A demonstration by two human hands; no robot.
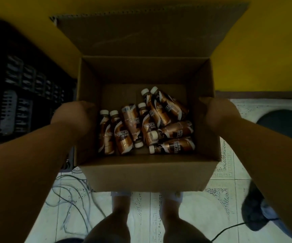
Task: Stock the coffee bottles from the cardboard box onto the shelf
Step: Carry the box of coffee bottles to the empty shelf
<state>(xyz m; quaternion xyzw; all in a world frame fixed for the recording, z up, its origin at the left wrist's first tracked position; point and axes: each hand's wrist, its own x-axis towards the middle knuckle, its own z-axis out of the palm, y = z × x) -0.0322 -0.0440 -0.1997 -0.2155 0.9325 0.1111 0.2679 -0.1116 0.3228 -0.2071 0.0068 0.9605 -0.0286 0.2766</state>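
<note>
While cables [71, 193] trail | patterned floor tiles [220, 195] | yellow wall [264, 50]

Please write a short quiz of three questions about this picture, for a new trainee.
1. True or false: the brown coffee bottles with white caps stand upright in neat rows.
2. What do the left hand and right hand grip? A) a bottle B) the sides of the open brown cardboard box C) the grey cables
3. Fill in: the cables lie on the pale patterned ___ floor.

Key: 1 false; 2 B; 3 tiled.
</note>
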